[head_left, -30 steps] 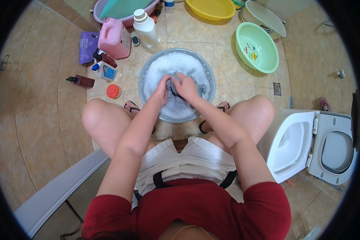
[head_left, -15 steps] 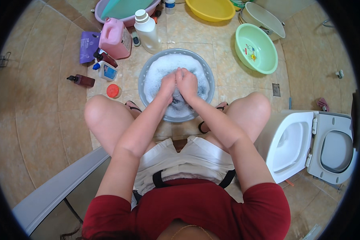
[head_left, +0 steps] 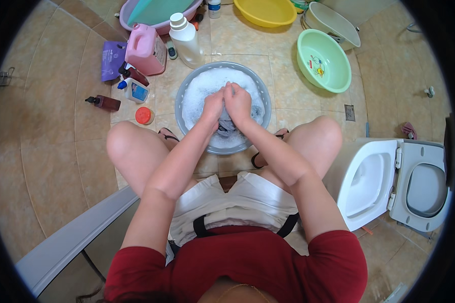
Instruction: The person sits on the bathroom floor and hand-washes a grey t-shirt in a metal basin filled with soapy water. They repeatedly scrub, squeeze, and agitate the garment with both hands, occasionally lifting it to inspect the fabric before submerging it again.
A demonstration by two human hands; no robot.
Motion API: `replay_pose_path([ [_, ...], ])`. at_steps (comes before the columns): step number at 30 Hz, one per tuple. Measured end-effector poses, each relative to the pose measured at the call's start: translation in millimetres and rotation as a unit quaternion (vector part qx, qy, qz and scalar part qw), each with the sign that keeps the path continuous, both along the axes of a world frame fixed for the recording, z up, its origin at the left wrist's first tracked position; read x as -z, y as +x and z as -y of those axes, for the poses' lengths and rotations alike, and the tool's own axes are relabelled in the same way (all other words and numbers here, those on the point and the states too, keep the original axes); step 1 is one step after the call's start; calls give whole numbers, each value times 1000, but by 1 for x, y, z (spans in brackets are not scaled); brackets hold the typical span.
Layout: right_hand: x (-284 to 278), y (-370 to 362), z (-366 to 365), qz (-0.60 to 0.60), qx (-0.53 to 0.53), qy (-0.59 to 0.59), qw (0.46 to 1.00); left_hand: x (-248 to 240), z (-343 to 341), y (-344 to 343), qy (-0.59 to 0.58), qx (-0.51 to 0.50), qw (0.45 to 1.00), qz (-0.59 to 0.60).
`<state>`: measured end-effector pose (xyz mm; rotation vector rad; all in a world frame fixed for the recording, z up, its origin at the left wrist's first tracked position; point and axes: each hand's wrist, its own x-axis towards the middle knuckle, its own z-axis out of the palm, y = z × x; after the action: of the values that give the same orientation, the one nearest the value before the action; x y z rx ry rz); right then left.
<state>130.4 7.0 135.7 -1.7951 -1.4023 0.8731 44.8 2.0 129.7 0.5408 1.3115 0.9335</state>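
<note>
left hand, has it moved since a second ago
Yes: judged against the grey basin, which stays put, the left hand has shifted right and slightly toward the far rim.

1 cloth point(head_left: 229, 128), grey w/ darker patches, bunched in folds; partly in suds point(head_left: 207, 85), on your side of basin point(head_left: 180, 108) ctr., far part hidden. 1 basin, rnd., grey, w/ dotted rim; upright in front of you. Suds: white, approx. wall to wall.

A bathroom: toilet point(head_left: 366, 184), tiled floor point(head_left: 242, 43) (and apparently a drain point(head_left: 350, 112)).
</note>
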Motion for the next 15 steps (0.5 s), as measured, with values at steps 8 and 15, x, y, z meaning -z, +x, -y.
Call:
replay_pose_path([
  [8, -11, -17, 19, -15, -33, 132, 991, 10, -1, -12, -3, 0, 1000, 31],
  [15, 49, 19, -7, 64, -14, -11, 998, 11, -8, -13, 23, 36, 986, -158],
])
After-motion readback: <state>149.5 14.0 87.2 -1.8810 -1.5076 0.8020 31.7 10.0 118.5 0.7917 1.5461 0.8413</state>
